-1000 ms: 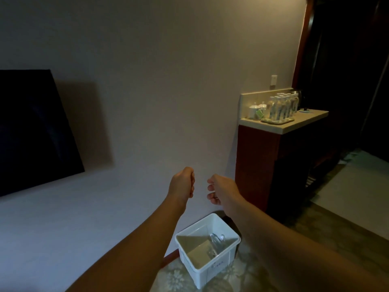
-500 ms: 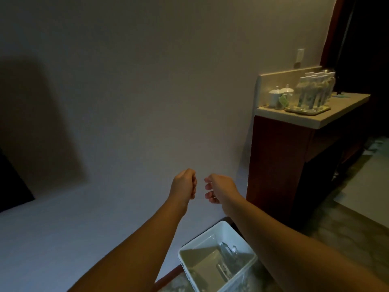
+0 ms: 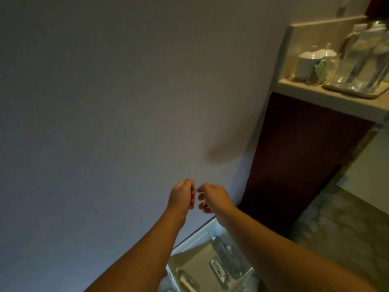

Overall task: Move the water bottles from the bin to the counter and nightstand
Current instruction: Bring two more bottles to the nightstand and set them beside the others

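Head view: left hand [image 3: 182,194] fisted, right hand [image 3: 212,197] with fingers [image 3: 202,206] loosely curled, both empty, above white plastic bin [image 3: 190,242]. Clear plastic water bottles [image 3: 226,255] lay inside; others stood on pale stone worktop [image 3: 328,100]. Risk: dim light, fumbled pickup.

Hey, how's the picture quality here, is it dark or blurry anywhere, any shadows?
Head view: dim, warm lighting overall; bottles on the counter at upper right are smeared by motion blur; a soft dark shadow falls on the wall; the bin at the bottom edge is blurred; wide-angle lens bends the edges.
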`<state>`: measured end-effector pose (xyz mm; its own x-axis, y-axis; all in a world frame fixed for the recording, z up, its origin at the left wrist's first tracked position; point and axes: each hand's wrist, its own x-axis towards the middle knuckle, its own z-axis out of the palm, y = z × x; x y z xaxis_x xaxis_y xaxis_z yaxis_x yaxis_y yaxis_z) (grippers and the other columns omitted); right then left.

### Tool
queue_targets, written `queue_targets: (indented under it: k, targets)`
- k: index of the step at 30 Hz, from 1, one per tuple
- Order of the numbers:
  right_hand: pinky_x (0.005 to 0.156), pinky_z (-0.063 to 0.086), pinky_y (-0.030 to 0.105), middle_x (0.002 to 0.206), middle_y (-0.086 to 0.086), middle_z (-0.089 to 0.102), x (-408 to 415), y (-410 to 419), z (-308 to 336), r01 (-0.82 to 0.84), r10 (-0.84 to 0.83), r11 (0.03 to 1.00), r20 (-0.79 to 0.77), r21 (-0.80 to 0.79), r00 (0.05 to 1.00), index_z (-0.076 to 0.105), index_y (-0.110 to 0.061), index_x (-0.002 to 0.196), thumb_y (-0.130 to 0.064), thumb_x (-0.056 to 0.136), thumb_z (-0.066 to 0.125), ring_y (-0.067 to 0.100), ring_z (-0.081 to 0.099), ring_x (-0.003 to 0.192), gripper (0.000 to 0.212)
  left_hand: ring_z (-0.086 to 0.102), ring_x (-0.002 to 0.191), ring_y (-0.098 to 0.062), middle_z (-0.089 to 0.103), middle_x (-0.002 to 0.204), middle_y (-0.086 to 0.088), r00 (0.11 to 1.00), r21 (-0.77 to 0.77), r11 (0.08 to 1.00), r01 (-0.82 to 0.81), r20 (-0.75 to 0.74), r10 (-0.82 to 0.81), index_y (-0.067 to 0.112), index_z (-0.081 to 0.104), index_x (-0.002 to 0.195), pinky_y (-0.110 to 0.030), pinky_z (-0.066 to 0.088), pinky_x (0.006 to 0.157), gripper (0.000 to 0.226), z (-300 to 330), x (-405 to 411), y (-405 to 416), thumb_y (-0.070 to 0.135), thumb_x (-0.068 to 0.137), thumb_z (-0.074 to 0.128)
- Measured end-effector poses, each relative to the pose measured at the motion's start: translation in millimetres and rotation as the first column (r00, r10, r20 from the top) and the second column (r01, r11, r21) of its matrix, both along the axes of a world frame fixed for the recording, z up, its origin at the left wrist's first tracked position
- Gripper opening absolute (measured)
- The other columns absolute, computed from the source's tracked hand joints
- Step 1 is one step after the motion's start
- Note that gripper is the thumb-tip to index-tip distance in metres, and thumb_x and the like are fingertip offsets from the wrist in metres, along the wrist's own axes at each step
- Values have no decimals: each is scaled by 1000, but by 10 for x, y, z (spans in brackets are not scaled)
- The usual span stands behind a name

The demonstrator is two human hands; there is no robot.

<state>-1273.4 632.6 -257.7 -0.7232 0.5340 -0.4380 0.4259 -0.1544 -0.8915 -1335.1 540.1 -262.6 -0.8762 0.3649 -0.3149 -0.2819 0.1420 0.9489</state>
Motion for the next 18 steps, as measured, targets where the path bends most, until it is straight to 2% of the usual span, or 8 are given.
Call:
queue_targets:
  k: [5, 9, 13, 15, 18]
  targets:
    - [55, 47, 26, 79, 6, 65, -489, 281, -637, 68, -69, 998, 63, 4, 996, 66, -13, 92, -17, 95, 49, 19, 61, 58, 17, 41, 47, -15, 47, 50, 2, 996, -19, 997, 71, 63, -70, 15, 49, 65, -29, 37, 49, 24, -738, -547, 357, 17, 88, 50]
    - [49, 44, 24, 78, 7, 63, -742, 464, -1332, 111, -106, 993, 140, -28, 984, 66, -9, 94, -16, 94, 52, 17, 58, 51, 15, 40, 43, -14, 47, 50, 1, 983, -10, 998, 65, 174, -62, 15, 49, 64, -28, 34, 46, 24, -1437, -751, 489, 16, 88, 51]
    - [50, 46, 23, 82, 7, 64, -892, 599, -2234, 93, -79, 994, 213, -59, 974, 68, -10, 96, -18, 95, 54, 19, 59, 57, 16, 41, 43, -14, 46, 52, 0, 972, -70, 996, 53, 232, -36, 15, 50, 66, -29, 35, 48, 23, -2328, -900, 515, 18, 89, 50]
    - [45, 45, 20, 78, 7, 63, -964, 670, -2780, 70, -50, 994, 235, -79, 971, 67, -12, 91, -17, 94, 53, 18, 57, 53, 14, 40, 43, -15, 46, 50, 0, 962, -73, 997, -4, 271, 24, 15, 49, 65, -29, 34, 48, 23, -2859, -963, 573, 17, 88, 50]
    - [46, 39, 22, 71, 6, 62, -1025, 743, -3662, 42, -13, 994, 257, -105, 966, 64, -11, 87, -14, 95, 51, 17, 53, 44, 16, 38, 44, -16, 46, 50, 0, 945, -74, 995, -73, 313, 93, 16, 49, 64, -30, 33, 48, 18, -3701, -953, 706, 19, 82, 49]
